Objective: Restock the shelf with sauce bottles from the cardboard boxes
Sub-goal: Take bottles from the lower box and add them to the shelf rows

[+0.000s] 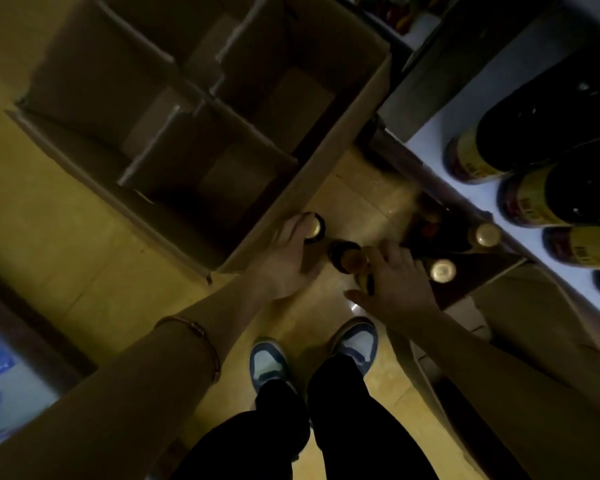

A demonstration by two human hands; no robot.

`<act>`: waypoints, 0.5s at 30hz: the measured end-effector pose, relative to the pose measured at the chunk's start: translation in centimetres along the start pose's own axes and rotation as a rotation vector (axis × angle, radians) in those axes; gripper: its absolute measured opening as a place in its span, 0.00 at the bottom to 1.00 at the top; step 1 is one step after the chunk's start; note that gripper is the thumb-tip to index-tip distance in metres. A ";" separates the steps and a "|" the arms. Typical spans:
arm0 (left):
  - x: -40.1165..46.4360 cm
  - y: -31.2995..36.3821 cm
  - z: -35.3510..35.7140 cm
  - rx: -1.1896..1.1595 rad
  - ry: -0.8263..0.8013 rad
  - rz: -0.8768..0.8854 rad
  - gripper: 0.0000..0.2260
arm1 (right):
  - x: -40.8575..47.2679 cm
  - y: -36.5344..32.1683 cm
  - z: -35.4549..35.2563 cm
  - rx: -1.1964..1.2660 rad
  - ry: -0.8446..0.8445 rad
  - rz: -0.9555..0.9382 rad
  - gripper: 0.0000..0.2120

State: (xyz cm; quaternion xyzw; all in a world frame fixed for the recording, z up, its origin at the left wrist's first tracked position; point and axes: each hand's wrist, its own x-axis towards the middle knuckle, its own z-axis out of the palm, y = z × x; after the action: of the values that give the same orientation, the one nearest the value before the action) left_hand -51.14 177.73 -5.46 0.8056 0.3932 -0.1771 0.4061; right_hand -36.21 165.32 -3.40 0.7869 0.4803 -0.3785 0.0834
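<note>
A person stoops between an emptied, divider-lined cardboard box (194, 133) and the shelf (465, 174), left hand (288, 261) wrapped around one gold-capped sauce bottle (314, 227), right hand (392, 282) gripping another sauce bottle (352, 260), apparently carrying two per trip; dark bottles (534, 133) already line the shelf.

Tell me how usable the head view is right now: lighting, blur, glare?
Head view: dim and yellow-tinted overall; the white shelf is the brightest area. The big cardboard box has deep shadow in its compartments. Both hands, left hand and right hand, and the bottles they grip look soft with motion blur. Wide-angle distortion bends the edges.
</note>
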 end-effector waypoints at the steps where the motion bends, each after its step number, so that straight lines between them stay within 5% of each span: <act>1: 0.6 -0.6 0.8 -0.025 0.024 0.013 0.36 | 0.7 0.2 0.6 -0.036 0.006 -0.002 0.36; 11: 6.4 -3.2 3.6 -0.484 0.123 -0.049 0.34 | 8.1 2.5 2.7 0.102 -0.262 -0.130 0.35; 15: 8.2 -4.1 4.4 -0.648 0.114 -0.009 0.23 | 10.5 3.9 2.2 0.058 -0.408 -0.250 0.39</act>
State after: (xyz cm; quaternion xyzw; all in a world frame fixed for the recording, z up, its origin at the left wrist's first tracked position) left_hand -49.02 179.78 -15.23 0.6416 0.4545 0.0007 0.6179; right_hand -31.47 169.44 -12.89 0.6305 0.5362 -0.5505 0.1087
